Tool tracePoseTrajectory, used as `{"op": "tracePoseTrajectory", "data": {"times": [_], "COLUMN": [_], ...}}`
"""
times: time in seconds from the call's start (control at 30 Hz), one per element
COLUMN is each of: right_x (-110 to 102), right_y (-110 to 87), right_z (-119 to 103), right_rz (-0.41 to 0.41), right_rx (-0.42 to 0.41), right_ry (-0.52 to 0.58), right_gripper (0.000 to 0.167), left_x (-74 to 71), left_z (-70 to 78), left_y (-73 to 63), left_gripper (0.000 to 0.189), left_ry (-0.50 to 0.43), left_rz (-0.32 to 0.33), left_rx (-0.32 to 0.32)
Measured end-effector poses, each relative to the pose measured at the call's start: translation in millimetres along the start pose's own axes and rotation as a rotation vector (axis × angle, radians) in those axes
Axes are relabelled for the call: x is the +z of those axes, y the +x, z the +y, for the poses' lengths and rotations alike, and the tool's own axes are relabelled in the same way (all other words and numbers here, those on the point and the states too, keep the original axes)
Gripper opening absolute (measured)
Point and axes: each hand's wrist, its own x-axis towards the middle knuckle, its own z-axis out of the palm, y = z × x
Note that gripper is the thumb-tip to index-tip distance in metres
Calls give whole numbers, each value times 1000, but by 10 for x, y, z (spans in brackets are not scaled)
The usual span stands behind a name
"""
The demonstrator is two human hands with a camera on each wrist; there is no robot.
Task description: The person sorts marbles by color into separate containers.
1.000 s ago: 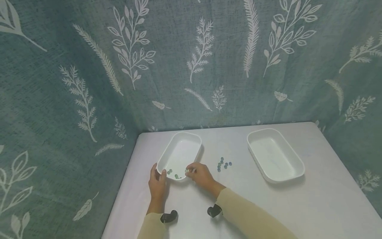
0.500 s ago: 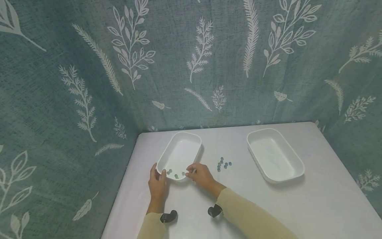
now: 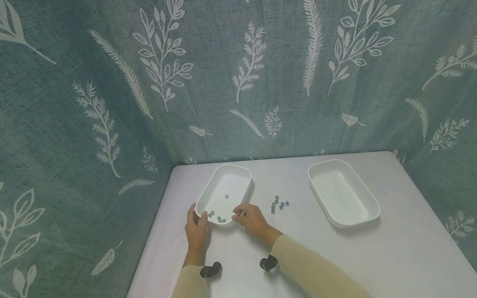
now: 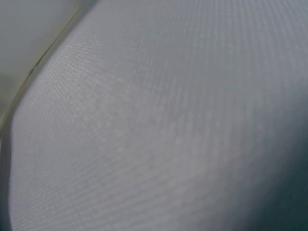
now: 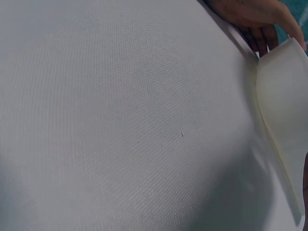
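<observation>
A white rectangular dish (image 3: 214, 192) with rounded corners lies on the table's left half. My left hand (image 3: 196, 232) grips its near left corner, thumb over the rim; that hand (image 5: 252, 14) also shows in the right wrist view, along with the dish wall (image 5: 281, 91). At the near right corner, my right hand (image 3: 251, 218) pinches the rim between thumb and fingers. Inside the dish, several small round green pieces (image 3: 219, 218), resembling glass pebbles, sit toward the near end. One more green piece (image 3: 226, 196) lies around the middle of the dish floor.
Several small bluish round pieces (image 3: 276, 202) lie loose on the white table (image 3: 283, 178), right of the dish. A second white dish (image 3: 340, 194) stands farther right, with no pieces visible in it. A green leaf-patterned cloth (image 3: 220, 82) hangs behind and beside the table.
One green piece now lies at the middle of the dish, away from the near end. The pieces by the near rim have shifted slightly. Both hands stay in place.
</observation>
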Motion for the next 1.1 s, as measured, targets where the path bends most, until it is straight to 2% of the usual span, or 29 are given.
{"op": "tracePoseTrajectory", "data": {"times": [0.23,0.4,0.6,1.1], "right_x": [-85,-194,-366,-824], "right_y": [-30,-47,-80,-215], "right_z": [80,162,282,551], "right_rz": [39,61,97,189], "right_rx": [-13,8,35,60], "right_ry": [5,-36,-41,-78], "right_gripper": [18,21,22,12], "left_x": [3,-12,-15,4], "left_z": [0,-1,-4,1], "left_y": [-4,7,-1,4], "left_gripper": [60,59,57,58], "left_ry": [-5,-6,-20,-32], "left_rz": [-2,-5,1,-10], "left_rx": [-15,-31,-23,-14]}}
